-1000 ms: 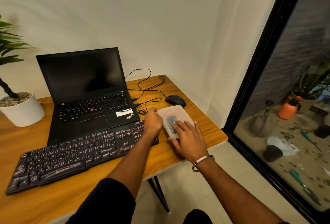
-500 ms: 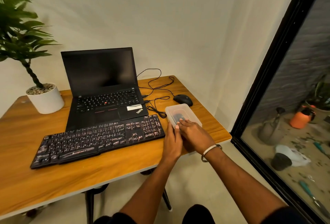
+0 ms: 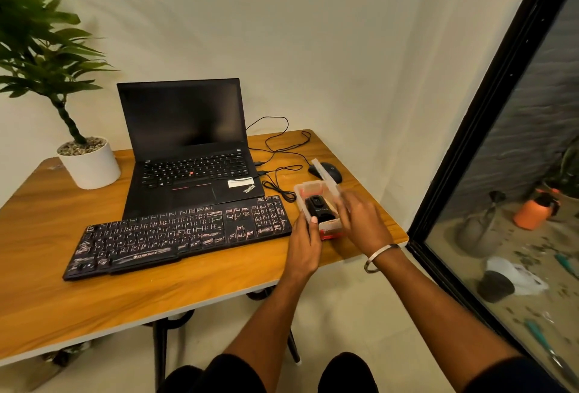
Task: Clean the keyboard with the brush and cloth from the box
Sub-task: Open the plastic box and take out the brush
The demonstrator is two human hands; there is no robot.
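Observation:
A black dusty keyboard [image 3: 178,234] lies across the wooden table [image 3: 156,298] in front of a laptop. Right of it stands a small clear plastic box [image 3: 308,190] with a black object [image 3: 318,209] inside; something red shows at its near end. My left hand [image 3: 304,245] grips the box's near left side. My right hand [image 3: 363,223] holds the clear lid [image 3: 326,175], tilted up off the box toward the right. Whether a cloth lies in the box is not visible.
An open black laptop [image 3: 188,154] sits behind the keyboard. A black mouse [image 3: 329,172] and tangled cables [image 3: 279,173] lie behind the box. A potted plant [image 3: 89,162] stands at the back left. The table's right edge is near a black-framed glass door [image 3: 470,142].
The lid, flat on the box before, is now lifted and tilted up by my right hand. My left hand moved from the keyboard's corner to the box's side. The camera pulled back.

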